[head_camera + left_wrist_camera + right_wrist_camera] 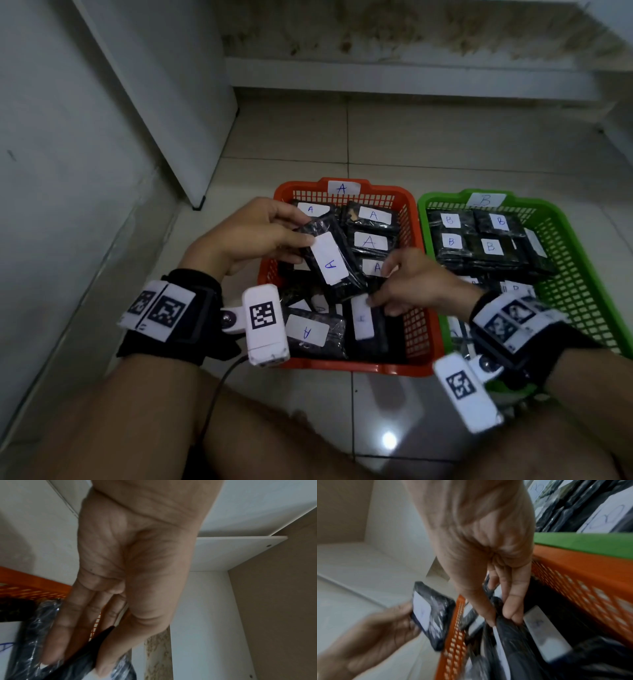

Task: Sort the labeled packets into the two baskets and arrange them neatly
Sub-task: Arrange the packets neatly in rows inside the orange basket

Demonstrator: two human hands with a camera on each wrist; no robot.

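Observation:
An orange basket [394,368] marked A holds several black packets with white A labels. Beside it on the right, a green basket [589,260] marked B holds several B packets in rows. My left hand [291,236] grips a black A packet [330,263] tilted above the orange basket's left side; thumb and fingers clamp the packet [34,635] in the left wrist view. My right hand [380,298] reaches into the orange basket [582,574] and pinches the top edge of a packet [510,642] standing on its side. That packet [366,329] shows a white label.
Both baskets sit on a pale tiled floor [445,137]. A white cabinet panel [171,102] rises at the left, and a stained wall with a ledge [411,75] lies behind. My bare legs [274,445] are in front of the baskets, with a black cable [219,387] near the left wrist.

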